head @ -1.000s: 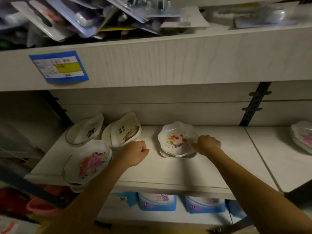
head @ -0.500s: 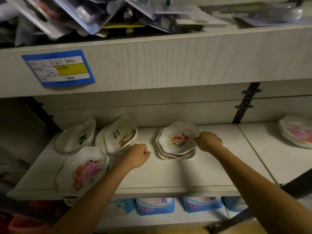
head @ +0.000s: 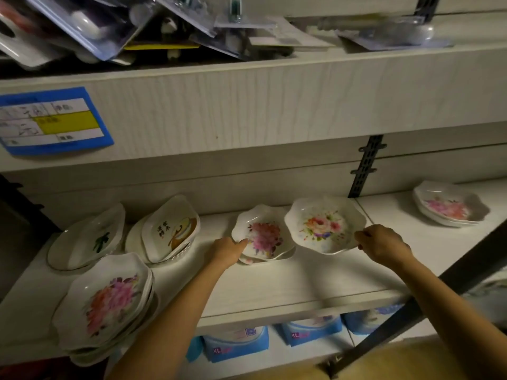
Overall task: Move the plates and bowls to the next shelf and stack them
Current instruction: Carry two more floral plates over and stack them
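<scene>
Your left shelf holds four piles unmoved; the next shelf carries one stack, so I judge most of the work remains. The floral bowl hangs near the divide, mouth up, tipped toward you, roughly round with no clear long axis. Your right hand pinches its rim; your left hand grips the pink-flower pile.

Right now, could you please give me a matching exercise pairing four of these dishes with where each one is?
Things: 1 rose bowl; 2 peony bowl; 3 lettered bowl; 4 green-leaf plate.
Places: A far left, at the back; B pinched by the right hand; C just right of the green-leaf plate; D rim held by the left hand.
Pairs: 1-B, 2-D, 3-C, 4-A.
</scene>
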A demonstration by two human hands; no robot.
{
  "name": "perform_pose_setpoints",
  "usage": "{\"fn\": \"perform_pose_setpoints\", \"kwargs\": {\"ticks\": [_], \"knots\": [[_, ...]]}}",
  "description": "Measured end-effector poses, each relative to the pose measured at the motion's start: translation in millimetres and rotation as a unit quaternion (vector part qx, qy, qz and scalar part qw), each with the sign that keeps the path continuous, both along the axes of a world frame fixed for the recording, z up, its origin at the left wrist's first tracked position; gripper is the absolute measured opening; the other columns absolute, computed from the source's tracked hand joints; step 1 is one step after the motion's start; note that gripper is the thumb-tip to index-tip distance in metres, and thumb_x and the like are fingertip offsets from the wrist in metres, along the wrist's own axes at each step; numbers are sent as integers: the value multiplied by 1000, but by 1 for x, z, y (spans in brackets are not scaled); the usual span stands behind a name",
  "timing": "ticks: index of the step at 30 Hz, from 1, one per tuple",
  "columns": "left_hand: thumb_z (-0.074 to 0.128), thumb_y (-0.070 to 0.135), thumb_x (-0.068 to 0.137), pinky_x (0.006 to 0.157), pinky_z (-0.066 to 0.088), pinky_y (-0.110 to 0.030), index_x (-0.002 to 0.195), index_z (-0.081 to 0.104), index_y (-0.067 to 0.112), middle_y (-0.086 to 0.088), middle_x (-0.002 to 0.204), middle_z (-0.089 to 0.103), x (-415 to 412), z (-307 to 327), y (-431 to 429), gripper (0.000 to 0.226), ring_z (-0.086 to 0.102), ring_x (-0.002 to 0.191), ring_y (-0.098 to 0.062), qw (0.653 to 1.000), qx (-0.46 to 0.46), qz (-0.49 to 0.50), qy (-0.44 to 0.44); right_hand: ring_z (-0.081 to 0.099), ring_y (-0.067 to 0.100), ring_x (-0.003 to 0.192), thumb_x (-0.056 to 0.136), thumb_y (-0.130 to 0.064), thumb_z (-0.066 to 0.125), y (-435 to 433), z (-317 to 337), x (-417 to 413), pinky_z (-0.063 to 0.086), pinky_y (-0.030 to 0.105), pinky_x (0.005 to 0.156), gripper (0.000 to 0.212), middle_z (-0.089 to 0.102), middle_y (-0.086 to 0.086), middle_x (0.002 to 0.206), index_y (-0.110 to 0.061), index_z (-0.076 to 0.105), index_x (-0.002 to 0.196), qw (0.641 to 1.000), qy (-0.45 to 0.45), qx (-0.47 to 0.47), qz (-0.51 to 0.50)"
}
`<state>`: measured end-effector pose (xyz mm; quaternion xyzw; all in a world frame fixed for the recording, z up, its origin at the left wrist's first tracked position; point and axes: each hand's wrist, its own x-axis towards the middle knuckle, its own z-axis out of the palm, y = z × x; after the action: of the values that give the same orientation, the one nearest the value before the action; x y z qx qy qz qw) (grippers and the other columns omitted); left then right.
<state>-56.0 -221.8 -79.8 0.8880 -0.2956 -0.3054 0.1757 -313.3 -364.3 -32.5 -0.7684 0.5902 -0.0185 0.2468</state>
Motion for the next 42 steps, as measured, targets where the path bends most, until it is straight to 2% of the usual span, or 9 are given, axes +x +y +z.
{"fn": "perform_pose_setpoints", "kwargs": {"ticks": [5,7,12,18,22,28,33,38,42], "knots": [[53,28,89,67,41,-31,106,61,-5,-22,109,66,3,-7,-5,38,62,92,-32,1000,6,0,-17,53,18,68,92,-24,44,4,-5,-19,41,29,61,27,60,5,79,-17,57,70,1000,-3,15,-15],[50,25,88,68,39,-30,108,61,-4,-22,112,66,4,-6,-8,36,57,85,-29,999,16,-10,-39,52,16,67,93,-25,44,5,-7,-22,39,28,60,25,60,3,79,-16,59,76,1000,-2,18,-20],[42,23,93,85,47,-35,115,55,-5,-24,119,61,9,-5,-13,38,58,110,-36,998,28,-34,-50,53,17,68,92,-25,44,6,-8,-27,40,29,63,30,60,1,75,-21,54,64,999,-8,21,-28],[43,17,92,70,38,-33,106,61,-7,-26,112,64,16,2,-10,34,59,105,-38,998,-29,-28,-39,54,20,71,93,-24,43,15,-1,-33,41,29,67,33,57,-2,71,-22,52,62,999,-23,17,-37],[44,15,90,65,30,-28,98,63,-9,-30,105,64,19,12,3,31,60,100,-40,997,-65,-26,-34,56,18,72,95,-26,42,25,5,-42,41,29,64,25,59,-1,75,-16,58,79,998,-48,15,-37],[48,21,82,53,24,-30,62,50,3,-23,69,48,15,35,26,27,48,69,-27,990,-121,-79,-1,63,24,82,96,-30,42,54,13,-61,51,36,78,28,61,3,79,-12,60,85,994,-78,19,-80],[46,32,71,63,28,-29,65,54,5,-12,66,50,3,42,39,29,45,67,-22,982,-143,-122,32,60,17,65,96,-30,42,87,13,-86,51,29,64,31,58,-1,66,-16,58,74,992,-88,-13,-91],[43,34,69,59,30,-29,57,53,10,-5,59,52,-23,46,48,28,47,63,-22,976,-146,-161,28,64,21,67,96,-30,44,112,9,-116,57,38,67,34,65,6,71,-10,64,77,991,-81,-36,-105],[50,24,85,62,34,-28,66,61,4,-9,69,59,-45,48,52,29,52,68,-22,971,-145,-189,35,51,5,55,96,-27,43,127,10,-148,34,18,48,35,52,-10,60,-20,55,65,992,-70,-34,-102]]}}
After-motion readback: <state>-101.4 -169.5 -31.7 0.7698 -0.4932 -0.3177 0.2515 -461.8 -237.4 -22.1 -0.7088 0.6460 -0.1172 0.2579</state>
